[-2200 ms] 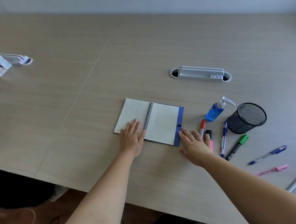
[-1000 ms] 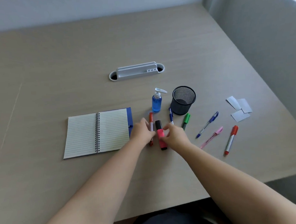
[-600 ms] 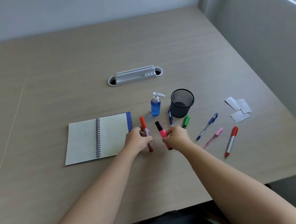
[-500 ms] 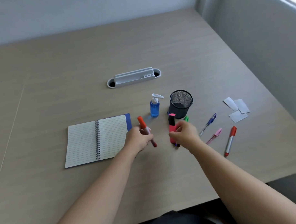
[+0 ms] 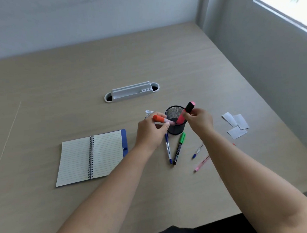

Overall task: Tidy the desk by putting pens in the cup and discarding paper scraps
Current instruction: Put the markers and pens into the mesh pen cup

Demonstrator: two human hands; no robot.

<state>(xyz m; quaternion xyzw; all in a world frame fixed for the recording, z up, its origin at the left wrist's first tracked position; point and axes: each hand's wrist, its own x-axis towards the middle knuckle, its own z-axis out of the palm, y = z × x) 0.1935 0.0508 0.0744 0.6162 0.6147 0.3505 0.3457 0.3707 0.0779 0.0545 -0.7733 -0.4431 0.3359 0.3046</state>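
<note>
An open spiral notebook (image 5: 91, 157) is lying at the left of the desk (image 5: 61, 84). The left hand (image 5: 150, 132) is pinching an orange-capped marker (image 5: 162, 120) between thumb and fingers, its tip resting at the near-left rim of the black mesh cup (image 5: 175, 120). The right hand (image 5: 199, 121) is gripping a pink highlighter (image 5: 184, 113), tilted, its lower end inside the cup. More pens (image 5: 179, 147) are lying on the near side of the cup; paper scraps (image 5: 235, 124) are sitting well to the right.
</note>
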